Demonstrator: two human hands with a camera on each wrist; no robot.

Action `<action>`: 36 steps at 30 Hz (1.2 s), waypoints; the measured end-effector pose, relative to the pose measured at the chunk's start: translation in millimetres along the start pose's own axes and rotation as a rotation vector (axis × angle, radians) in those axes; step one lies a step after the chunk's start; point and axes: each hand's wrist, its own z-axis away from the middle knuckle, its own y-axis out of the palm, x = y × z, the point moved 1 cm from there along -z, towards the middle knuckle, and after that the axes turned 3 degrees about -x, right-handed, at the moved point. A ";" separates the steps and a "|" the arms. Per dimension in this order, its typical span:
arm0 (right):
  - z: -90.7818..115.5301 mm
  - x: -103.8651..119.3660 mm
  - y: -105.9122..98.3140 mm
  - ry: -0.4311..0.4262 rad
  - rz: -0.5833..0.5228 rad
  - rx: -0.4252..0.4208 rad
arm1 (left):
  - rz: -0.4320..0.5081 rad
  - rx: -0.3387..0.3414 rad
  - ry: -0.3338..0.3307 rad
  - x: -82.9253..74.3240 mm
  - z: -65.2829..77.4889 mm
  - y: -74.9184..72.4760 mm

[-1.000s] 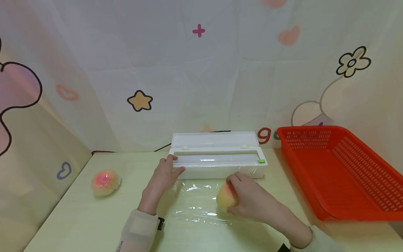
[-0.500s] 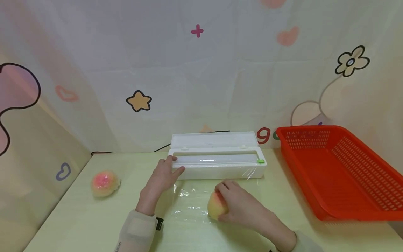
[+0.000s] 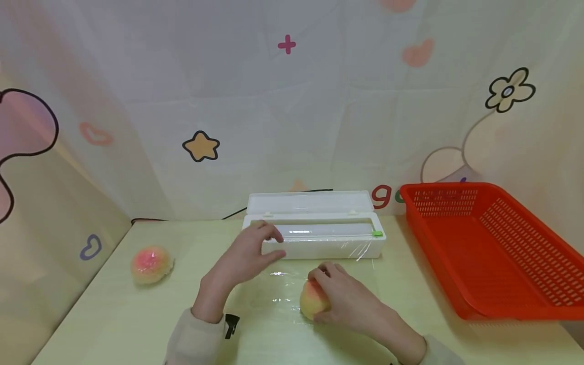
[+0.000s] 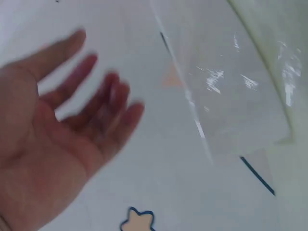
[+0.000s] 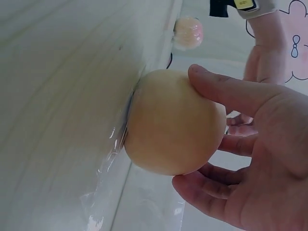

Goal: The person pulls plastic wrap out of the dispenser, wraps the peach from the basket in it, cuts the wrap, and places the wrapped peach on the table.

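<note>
Fingers of right hand (image 3: 350, 300) hold peach (image 3: 314, 301) on film (image 5: 113, 139), nearside of white box (image 3: 319, 248); left hand's (image 3: 248, 252), loosely parted, near box. Peach probably light, softish (film looks slippery): grip sides gently.

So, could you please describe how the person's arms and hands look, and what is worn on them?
The left hand and right hand are bare, without gloves. The left sleeve and right sleeve are pale beige-grey and leave the wrists uncovered. A black fitting sticks out beside the left sleeve, and the right wrist view shows a yellow label there.
</note>
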 end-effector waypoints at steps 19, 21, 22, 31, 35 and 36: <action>18.7 -15.7 -10.3 0.162 0.332 0.283 | -0.043 0.378 0.202 -53.1 10.2 37.6; 18.8 -18.2 -6.2 0.135 0.358 0.286 | -0.035 0.400 0.191 -54.8 10.8 40.3; 18.5 -19.0 -4.4 0.121 0.366 0.286 | -0.033 0.415 0.189 -55.3 11.1 41.2; 19.6 -20.7 -2.8 0.005 0.325 0.236 | -0.066 0.442 0.164 -56.1 13.4 43.1; 17.6 -21.0 -8.8 0.002 0.255 0.237 | -0.066 0.429 0.150 -56.6 13.4 45.0; 16.5 -21.3 -10.6 0.002 0.234 0.236 | -0.068 0.429 0.141 -56.8 13.4 46.0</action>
